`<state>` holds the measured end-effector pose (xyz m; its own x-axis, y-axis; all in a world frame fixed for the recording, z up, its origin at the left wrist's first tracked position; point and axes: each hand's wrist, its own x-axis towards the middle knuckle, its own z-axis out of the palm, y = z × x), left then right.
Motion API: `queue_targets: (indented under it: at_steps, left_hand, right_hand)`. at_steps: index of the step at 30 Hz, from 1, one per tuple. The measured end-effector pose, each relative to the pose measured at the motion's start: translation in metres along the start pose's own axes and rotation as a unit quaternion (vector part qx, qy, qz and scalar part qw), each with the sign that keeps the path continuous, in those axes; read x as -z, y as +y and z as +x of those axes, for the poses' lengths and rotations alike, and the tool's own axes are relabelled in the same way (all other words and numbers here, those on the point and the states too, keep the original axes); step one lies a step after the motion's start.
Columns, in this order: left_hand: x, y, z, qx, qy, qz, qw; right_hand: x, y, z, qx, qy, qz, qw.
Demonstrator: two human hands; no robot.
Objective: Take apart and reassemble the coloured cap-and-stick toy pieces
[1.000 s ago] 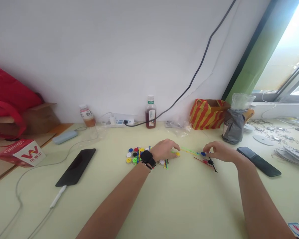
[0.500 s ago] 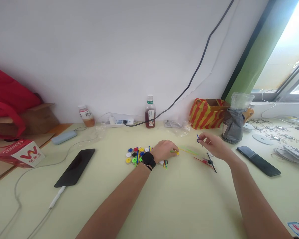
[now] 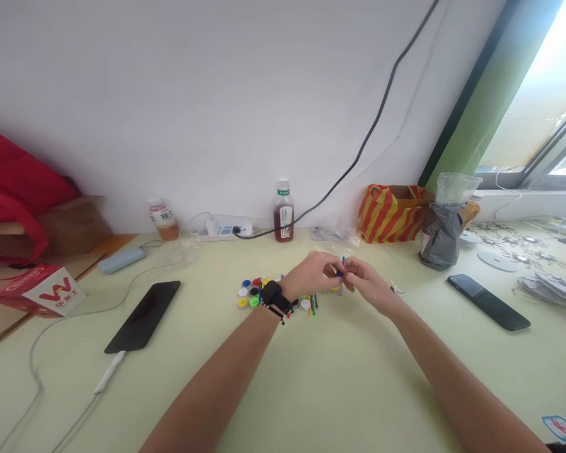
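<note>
Over the middle of the table, my left hand (image 3: 314,275) and my right hand (image 3: 370,286) meet fingertip to fingertip. Both are pinched on a small blue plastic piece (image 3: 343,259), whose thin tip pokes up between them; the rest is hidden by my fingers. Beneath my left wrist lie several round coloured discs, a yellow disc (image 3: 243,302) among them. Thin coloured plastic sticks (image 3: 314,306) lie beside these discs. A dark watch (image 3: 274,296) is on my left wrist.
Behind my hands stands a bottle of dark drink (image 3: 283,217), near a power strip (image 3: 224,229). Phones lie left (image 3: 144,316) and right (image 3: 489,303). A striped bag (image 3: 390,214), grey plastic bag (image 3: 441,238) and red-white box (image 3: 35,290) flank the work area.
My right hand has moved left, carrying the blue piece to my left hand. My left hand has risen slightly from the yellow disc on the table and now pinches at the blue piece.
</note>
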<state>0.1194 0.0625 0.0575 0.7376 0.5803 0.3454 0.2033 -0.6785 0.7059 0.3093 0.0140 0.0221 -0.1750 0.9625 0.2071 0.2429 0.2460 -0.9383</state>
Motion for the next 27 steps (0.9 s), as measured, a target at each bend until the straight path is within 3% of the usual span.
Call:
queue_targets:
  at_steps: [3, 7, 11, 14, 19, 22, 27]
  left_hand:
    - [-0.002, -0.001, -0.002, 0.009, -0.011, 0.024, 1.0]
    - [-0.006, -0.003, -0.006, 0.013, -0.082, 0.066, 0.994]
    - [-0.012, -0.007, -0.008, 0.028, -0.161, 0.096, 0.982]
    - [-0.009, -0.009, -0.008, 0.037, -0.188, 0.122, 0.974]
    - [0.001, -0.008, -0.008, 0.033, -0.163, 0.159, 0.973]
    - [0.004, -0.007, -0.009, 0.052, -0.141, 0.206, 0.967]
    - [0.005, -0.011, -0.011, 0.103, -0.152, 0.261, 0.948]
  right_hand:
    - [0.007, 0.012, 0.002, 0.005, 0.038, -0.152, 0.988]
    - [0.016, 0.029, 0.0, -0.022, 0.044, -0.357, 0.933]
    - [0.029, 0.033, -0.003, -0.014, 0.011, -0.415, 0.91]
    - [0.056, 0.033, -0.002, -0.019, 0.049, -0.449, 0.892]
    - [0.119, 0.045, -0.011, -0.159, 0.127, -0.498, 0.843]
    - [0.137, 0.05, -0.021, -0.202, 0.082, -0.468, 0.856]
    - [0.138, 0.042, -0.031, -0.22, -0.001, -0.414, 0.883]
